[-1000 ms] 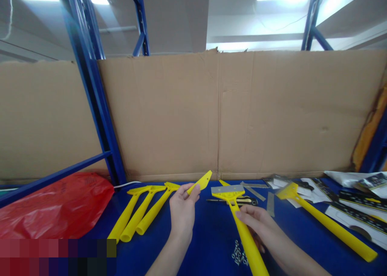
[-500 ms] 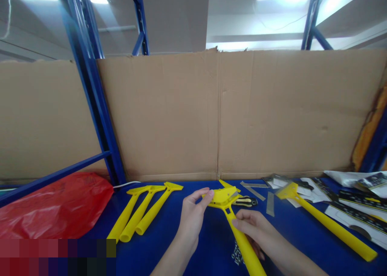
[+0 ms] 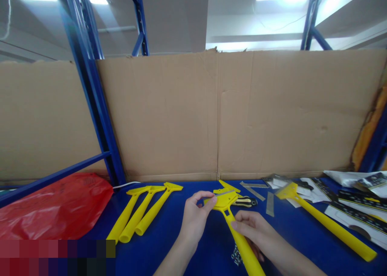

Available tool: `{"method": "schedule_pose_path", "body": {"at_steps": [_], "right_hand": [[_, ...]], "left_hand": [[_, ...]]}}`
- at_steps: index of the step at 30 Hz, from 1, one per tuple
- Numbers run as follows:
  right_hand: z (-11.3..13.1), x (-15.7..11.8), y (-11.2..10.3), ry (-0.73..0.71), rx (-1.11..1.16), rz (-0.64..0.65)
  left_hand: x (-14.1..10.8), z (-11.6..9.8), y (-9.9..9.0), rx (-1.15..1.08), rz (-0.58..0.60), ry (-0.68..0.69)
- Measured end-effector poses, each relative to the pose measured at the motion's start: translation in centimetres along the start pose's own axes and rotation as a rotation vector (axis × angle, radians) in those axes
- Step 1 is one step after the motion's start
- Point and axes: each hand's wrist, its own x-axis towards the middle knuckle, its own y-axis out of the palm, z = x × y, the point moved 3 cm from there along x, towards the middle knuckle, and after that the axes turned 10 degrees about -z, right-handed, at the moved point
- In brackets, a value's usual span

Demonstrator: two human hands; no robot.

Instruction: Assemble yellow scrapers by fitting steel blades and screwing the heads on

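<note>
The yellow scraper (image 3: 240,235) was over the blue desk (image 3: 163,252), between the two hands. The right hand (image 3: 250,229) had its grip closed around the handle (image 3: 249,255); the left hand (image 3: 193,217) had its grip pinched at the side of the head (image 3: 226,201). The plastic seemed light and stiff, perhaps slippery. The metal edge (image 3: 226,193) looked thin, so the handle was the safer place for holding.
</note>
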Motion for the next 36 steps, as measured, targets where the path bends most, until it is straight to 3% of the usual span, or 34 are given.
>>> {"method": "schedule_pose_path", "body": {"at_steps": [4,11,18,23,26,30,36], "right_hand": [[0.4,-0.2,0.1,-0.011,0.011,0.009],[0.4,-0.1,-0.1,-0.016,0.035,0.009],[0.0,0.6,0.2,-0.033,0.122,0.049],[-0.1,0.7,0.0,-0.050,0.103,0.043],[-0.2,0.8,0.0,-0.055,0.125,0.069],[-0.4,0.5,0.4,-0.045,0.159,0.123],[-0.5,0.3,1.0,-0.013,0.158,0.202]], "left_hand": [[0.0,0.1,-0.1,0.070,-0.019,0.071],[0.3,0.5,-0.2,0.024,-0.044,0.035],[0.0,0.6,0.6,-0.165,0.062,-0.248],[-0.6,0.9,0.7,-0.216,0.030,-0.403],[-1.2,0.8,0.9,-0.202,0.115,-0.465],[-2.0,0.5,1.5,-0.110,0.300,-0.423],[-2.4,0.4,1.8,-0.015,0.392,-0.414]]}}
